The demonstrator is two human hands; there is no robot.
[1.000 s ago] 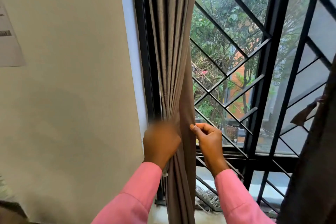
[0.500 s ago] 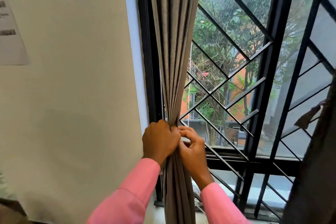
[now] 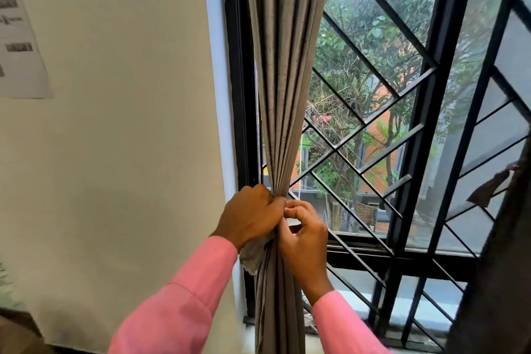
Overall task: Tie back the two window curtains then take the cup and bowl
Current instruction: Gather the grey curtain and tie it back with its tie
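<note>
Fingers (image 3: 270, 202) of your left hand (image 3: 250, 214) are curled tight round the grey curtain (image 3: 284, 80), cinching it into a narrow waist beside the black window frame (image 3: 240, 95). A pale cloth strip (image 3: 253, 257) hangs from under that palm; it looks to be the tie-back, though most of it is hidden. Your right hand (image 3: 304, 236) meets the same waist, thumb and forefinger pinching the fabric there.

Hold the bunch firm with the left, so the pleats stay stacked. Let the right carry the strip round the back, and draw it snug before you let go. The dark second curtain (image 3: 494, 267) hangs at the far right edge, not yet tied; neither cup nor bowl is in view.

As for writing, the paper sheet (image 3: 20, 46) on the wall at far left bears dark printed lines, too blurred to read.
</note>
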